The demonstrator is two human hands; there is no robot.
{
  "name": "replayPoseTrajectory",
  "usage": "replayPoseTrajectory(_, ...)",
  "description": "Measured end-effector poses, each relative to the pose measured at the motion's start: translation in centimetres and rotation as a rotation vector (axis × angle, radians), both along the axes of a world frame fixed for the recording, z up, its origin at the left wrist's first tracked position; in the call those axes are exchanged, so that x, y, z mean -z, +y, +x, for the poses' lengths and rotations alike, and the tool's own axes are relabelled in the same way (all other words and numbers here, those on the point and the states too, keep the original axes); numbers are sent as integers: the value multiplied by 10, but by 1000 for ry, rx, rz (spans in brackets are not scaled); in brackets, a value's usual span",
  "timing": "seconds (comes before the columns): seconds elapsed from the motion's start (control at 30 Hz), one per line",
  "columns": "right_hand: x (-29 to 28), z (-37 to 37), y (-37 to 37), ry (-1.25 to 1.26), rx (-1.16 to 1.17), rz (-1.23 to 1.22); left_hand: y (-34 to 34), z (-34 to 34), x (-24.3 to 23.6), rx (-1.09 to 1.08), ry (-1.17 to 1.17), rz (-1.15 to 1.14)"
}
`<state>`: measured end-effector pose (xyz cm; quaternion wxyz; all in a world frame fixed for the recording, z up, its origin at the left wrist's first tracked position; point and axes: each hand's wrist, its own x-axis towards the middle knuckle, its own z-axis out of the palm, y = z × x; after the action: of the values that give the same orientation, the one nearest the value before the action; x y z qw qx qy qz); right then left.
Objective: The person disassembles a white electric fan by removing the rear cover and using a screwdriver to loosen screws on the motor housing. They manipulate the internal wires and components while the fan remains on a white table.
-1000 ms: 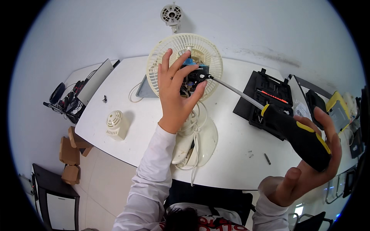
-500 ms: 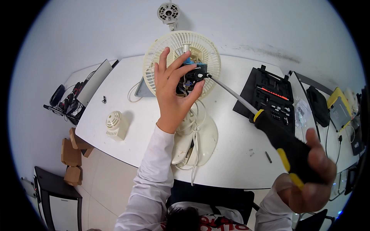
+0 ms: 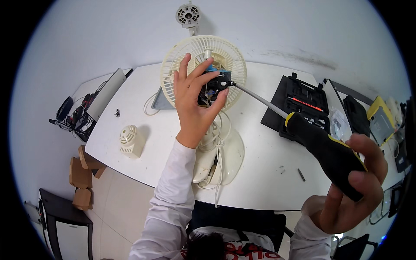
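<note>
My left hand [image 3: 194, 102] grips the black part with wiring [image 3: 223, 82] inside a cream fan cage [image 3: 236, 58], thumb at its right side and fingers curved over it, some raised. My right hand [image 3: 355, 195] holds a large black-and-yellow screwdriver [image 3: 320, 151] by its handle at the lower right. The long shaft runs up left, its tip at the black part's right side, on a small fitting. Below the cage lies the cream fan base [image 3: 229, 164] with loops of white cable over it.
A white desk [image 3: 268, 182] holds a vented cover [image 3: 132, 141], a grey tray [image 3: 162, 99], an open black toolkit [image 3: 305, 108] and small metal bits. Equipment stands at both sides, cardboard boxes [image 3: 80, 182] on the floor. A motor-like part [image 3: 188, 17] is above the cage.
The screwdriver handle has rotated back and forth as my right fingers shifted on it; since half a second ago they have risen slightly. My left hand stays on the black part.
</note>
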<state>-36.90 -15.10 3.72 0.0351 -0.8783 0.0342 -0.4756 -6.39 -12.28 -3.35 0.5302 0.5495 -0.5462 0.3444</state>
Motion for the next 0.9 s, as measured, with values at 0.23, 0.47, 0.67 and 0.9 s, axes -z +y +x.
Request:
replayPoseTrajectory(0.23,3,-3,-7,-8,160,-138,2,-3,-2,-33,-9,13)
replayPoseTrajectory(0.47,6,2,-28,-110,-303,27,10,-13,-14,-119,-59,104)
replayPoseTrajectory(0.67,17,5,-25,-180,-26,100,53,-37,14,-201,44,131)
replayPoseTrajectory(0.9,10,14,-20,-200,297,-40,128,-74,85,-168,236,589)
